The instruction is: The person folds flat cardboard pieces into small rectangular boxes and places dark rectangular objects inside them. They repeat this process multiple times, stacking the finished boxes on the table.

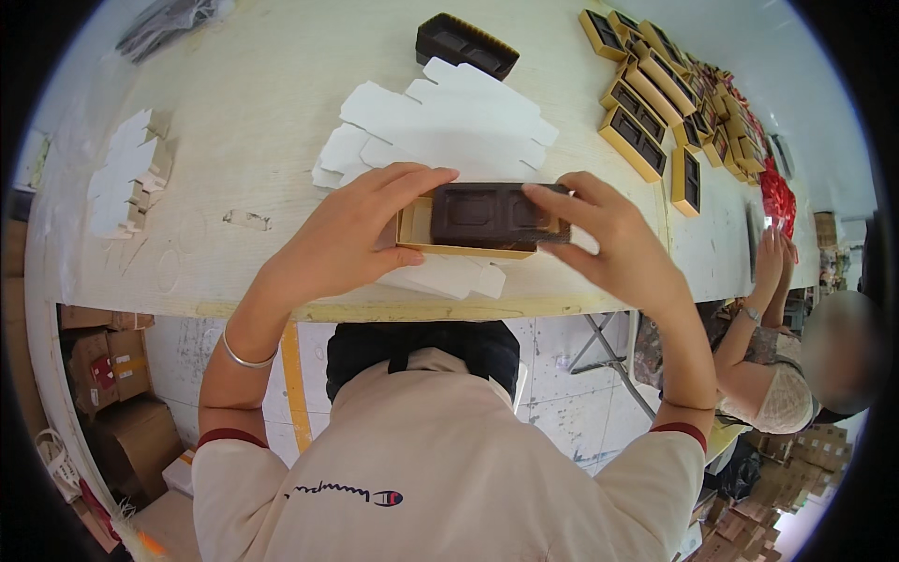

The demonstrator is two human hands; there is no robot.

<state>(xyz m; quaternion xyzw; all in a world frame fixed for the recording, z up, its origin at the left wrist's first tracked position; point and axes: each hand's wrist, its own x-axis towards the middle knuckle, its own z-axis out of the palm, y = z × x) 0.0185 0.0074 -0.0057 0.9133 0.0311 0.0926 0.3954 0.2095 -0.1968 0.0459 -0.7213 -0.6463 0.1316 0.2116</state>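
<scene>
- Lying across the gold box (pixel 410 229), the dark tray (pixel 478 214) sits between the hands, by the front edge of the table (pixel 281 131).
- Its long axis runs left to right like the box's, but it is offset rightward, leaving the box's left end uncovered.
- Left hand (pixel 342 232) spans that uncovered end, thumb nearside; right hand (pixel 611 234), nearer the tray, grips its right end.
- Beyond lie white cartons (pixel 454 122), then stacked trays (pixel 464 45).
</scene>
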